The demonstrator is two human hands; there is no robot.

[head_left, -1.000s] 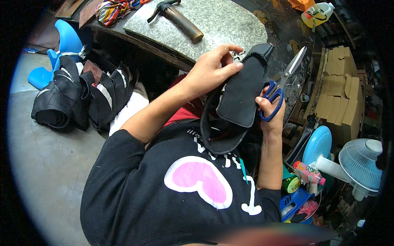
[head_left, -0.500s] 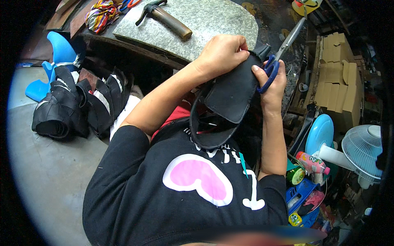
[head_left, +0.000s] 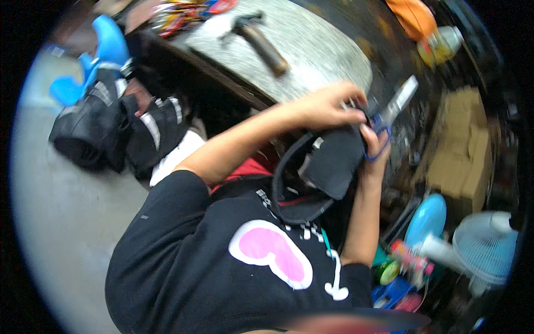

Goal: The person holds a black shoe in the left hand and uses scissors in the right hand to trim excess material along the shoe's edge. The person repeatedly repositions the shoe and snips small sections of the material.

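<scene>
A black sewn piece [head_left: 335, 162], with a flat panel and a curved band forming a loop, hangs in front of my chest. At its upper edge my left hand [head_left: 336, 106] is closed, with thumb and fingers pinching the material. My right hand [head_left: 376, 149] grips scissors [head_left: 385, 119] with blue handles, the blades pointing up and away from me. Its thumb lies close against the black piece's right edge. Motion blur hides the finer detail around the fingertips.
Beyond my hands, a hammer [head_left: 262, 47] lies on a grey stone slab [head_left: 317, 47]. Stacked black pieces [head_left: 89, 133] sit at left by a blue plastic chair [head_left: 111, 42]. Cardboard boxes [head_left: 459, 147] and a fan [head_left: 484, 245] stand at right. An orange item [head_left: 411, 18] lies far right.
The whole view has shifted, so most things sit lower in it. The black piece has tilted and its panel looks shorter. My left fingers have spread more over its upper edge; the scissors remain in my right hand.
</scene>
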